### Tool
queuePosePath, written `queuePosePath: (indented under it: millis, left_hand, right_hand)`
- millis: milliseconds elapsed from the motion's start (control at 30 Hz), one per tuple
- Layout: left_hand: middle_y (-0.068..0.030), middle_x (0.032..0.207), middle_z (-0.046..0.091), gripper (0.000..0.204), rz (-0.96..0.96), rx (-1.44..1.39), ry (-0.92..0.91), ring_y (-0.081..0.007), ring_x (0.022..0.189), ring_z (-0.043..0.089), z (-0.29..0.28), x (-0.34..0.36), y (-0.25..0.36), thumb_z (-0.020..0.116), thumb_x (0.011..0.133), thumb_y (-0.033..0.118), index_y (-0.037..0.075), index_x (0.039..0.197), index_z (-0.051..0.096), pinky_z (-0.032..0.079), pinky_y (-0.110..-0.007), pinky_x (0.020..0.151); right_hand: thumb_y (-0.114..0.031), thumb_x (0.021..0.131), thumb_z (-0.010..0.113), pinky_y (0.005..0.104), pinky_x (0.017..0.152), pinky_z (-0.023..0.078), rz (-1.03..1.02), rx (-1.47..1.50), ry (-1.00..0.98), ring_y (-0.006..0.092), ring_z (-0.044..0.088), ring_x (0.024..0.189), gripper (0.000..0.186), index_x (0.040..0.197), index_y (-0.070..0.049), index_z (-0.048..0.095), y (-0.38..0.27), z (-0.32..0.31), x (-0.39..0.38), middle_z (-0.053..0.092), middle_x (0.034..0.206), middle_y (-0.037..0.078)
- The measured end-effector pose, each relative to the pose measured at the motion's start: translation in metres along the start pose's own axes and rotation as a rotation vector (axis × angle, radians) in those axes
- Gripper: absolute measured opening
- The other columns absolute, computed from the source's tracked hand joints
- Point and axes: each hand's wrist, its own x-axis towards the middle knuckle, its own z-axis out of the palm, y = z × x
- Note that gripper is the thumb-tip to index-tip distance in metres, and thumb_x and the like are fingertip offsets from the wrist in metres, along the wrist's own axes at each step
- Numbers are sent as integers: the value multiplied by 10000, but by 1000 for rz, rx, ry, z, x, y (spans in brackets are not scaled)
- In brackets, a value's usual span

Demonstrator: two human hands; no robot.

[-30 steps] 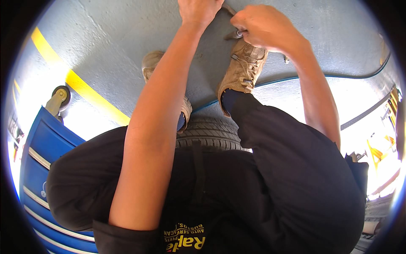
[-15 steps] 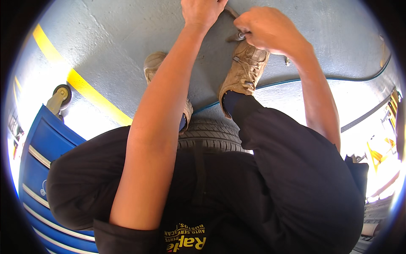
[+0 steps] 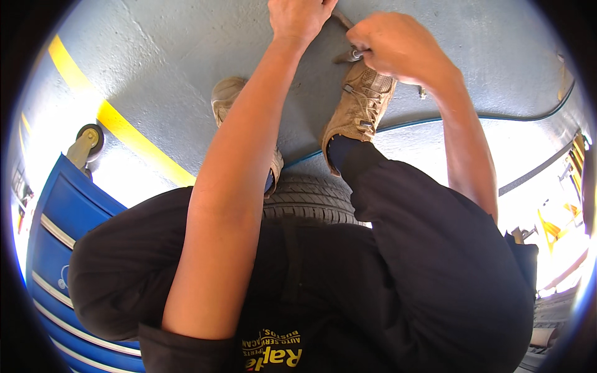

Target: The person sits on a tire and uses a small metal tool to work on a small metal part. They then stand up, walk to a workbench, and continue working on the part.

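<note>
Dark-tipped tool (image 3: pixel 347 57), w/ yellow shirt lettering (image 3: pixel 272 355) far below in view, points L, axis approx. crosswise, from curled R hand (image 3: pixel 403 48); L hand (image 3: pixel 298 17) cropped, grip I can't tell.

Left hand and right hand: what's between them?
In the head view, a curved brownish bar shows between the left hand and right hand, over grey floor; its kind is unclear.

yellow lettering (image 3: pixel 273 357) on my black shirt (image 3: pixel 336 348)

i see it upside down: one large word, smaller lines toward the hem, all near the edge of my left sleeve (image 3: pixel 186 348), part hidden. i can read nothing elsewhere.
</note>
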Motion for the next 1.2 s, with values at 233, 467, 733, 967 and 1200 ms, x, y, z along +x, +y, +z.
queuePosePath:
  millis: [233, 467, 733, 967, 1200]
  left_hand:
    - [-80, 1029, 755, 180, -8, -17, 0, -341, 1032, 689, 0, 0, 3, 825, 960, 272, 100, 987, 781, 620, -475, 821]
    - [-75, 1023, 756, 175, -19, -13, 9, -337, 1021, 690, 0, -1, 2, 832, 953, 268, 104, 986, 785, 619, -473, 821]
    - [-67, 1021, 756, 158, -8, -32, 16, -332, 1017, 688, 0, -2, 1, 837, 950, 252, 105, 987, 792, 614, -469, 821]
    - [-72, 1012, 759, 155, -23, -25, 4, -334, 1017, 687, 0, -2, 2, 833, 955, 254, 108, 989, 794, 614, -465, 823]
    - [-58, 811, 742, 270, -105, -12, -11, -321, 796, 709, 31, -19, -15, 832, 942, 381, 121, 876, 800, 595, -467, 678]
  right_hand:
    - [-102, 846, 735, 525, 666, 515, -165, -37, 224, 399, 681, 724, 83, 843, -42, 678, 14, 27, -2, 660, 709, 149]
    - [-92, 826, 753, 520, 666, 508, 8, 32, 10, 397, 693, 742, 78, 850, -52, 690, -1, 14, 1, 669, 718, 145]
    - [-106, 834, 770, 526, 708, 533, -2, -58, 0, 388, 705, 755, 91, 877, -66, 700, 0, 1, -2, 711, 775, 151]
    - [-103, 842, 767, 512, 711, 546, 21, 3, 12, 386, 721, 769, 84, 907, -68, 727, 1, 15, 0, 728, 787, 148]
    - [-85, 822, 733, 534, 744, 557, 15, 25, -21, 400, 718, 830, 102, 917, -57, 706, -5, -1, 2, 724, 853, 154]
